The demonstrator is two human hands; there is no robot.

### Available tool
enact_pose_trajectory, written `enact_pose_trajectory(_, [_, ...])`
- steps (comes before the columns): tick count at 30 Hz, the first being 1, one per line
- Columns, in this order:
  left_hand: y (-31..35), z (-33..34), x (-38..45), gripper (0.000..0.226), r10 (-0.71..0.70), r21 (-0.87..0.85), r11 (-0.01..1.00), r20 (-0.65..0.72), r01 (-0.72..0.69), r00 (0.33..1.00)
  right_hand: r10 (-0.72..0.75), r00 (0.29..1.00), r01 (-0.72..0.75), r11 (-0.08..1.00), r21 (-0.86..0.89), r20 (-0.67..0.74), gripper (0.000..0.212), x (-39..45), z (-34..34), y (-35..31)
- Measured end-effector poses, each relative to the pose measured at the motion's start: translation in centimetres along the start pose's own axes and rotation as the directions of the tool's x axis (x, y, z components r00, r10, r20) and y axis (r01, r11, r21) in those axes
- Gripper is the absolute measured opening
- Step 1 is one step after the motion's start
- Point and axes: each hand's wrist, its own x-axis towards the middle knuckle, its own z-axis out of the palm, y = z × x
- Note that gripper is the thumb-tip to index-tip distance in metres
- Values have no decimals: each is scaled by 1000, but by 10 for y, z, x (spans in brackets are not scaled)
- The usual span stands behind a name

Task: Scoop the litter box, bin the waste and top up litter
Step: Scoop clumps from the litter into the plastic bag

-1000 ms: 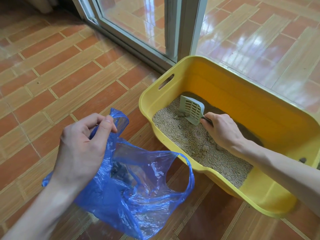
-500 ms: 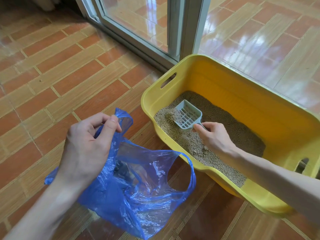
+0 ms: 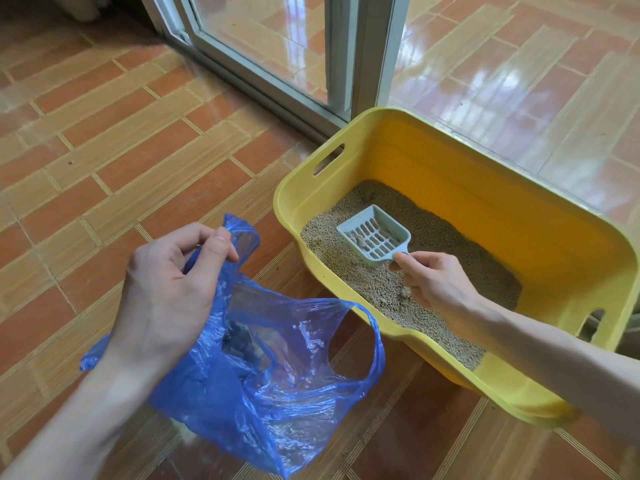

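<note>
The slotted litter scoop (image 3: 375,236) looks like light, rigid plastic, so it should carry easily from its short handle, which is just where the right hand (image 3: 436,277) has it, fingers curled round the stem behind the pan; the load is the tricky part, since loose granules fall through the slots and a clump would probably roll off the open front edge if the pan tips forward. The blue plastic bag (image 3: 263,358) is the opposite sort of thing: thin, limp and crinkly, with no shape of its own, best taken by a handle loop or the rim so the mouth stays open (it would likely sag shut otherwise). The left hand (image 3: 173,289) does this, pinching one handle strip between thumb and fingers and lifting it, while the other loop droops toward the box. The scoop is pale blue-grey, a shallow pan with rows of oblong slots, and it sits inside the yellow litter box (image 3: 460,161), just above or on the litter (image 3: 349,265) near the box's left end, with a little grey matter lying on its slots. The box stands on the tiled floor (image 3: 121,140) beside a glass sliding door (image 3: 263,39), and the bag rests on the floor just left of it, something dark already showing through its bottom.
</note>
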Motion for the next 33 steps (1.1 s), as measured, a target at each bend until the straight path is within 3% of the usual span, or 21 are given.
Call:
enact_pose_trajectory(11, [1,-4,-2,37,-5,-8,1000,-10,5,1000,-130,990,133,989,-63,52,32,-23,-3,-24])
enact_pose_trajectory(20, [2,-11,0,30,-50,-121,992,-16,48,999,-122,943,198,954,-225,310,38,-93,19,-65])
enact_pose_trajectory(26, [7,-18,-3,33,-63,-172,983,21,65,998,-157,890,353,832,-428,428,46,-114,63,-54])
enact_pose_trajectory(33, [4,-17,-5,33,-71,-191,979,27,75,997,-223,889,445,628,-639,400,36,-99,129,-10])
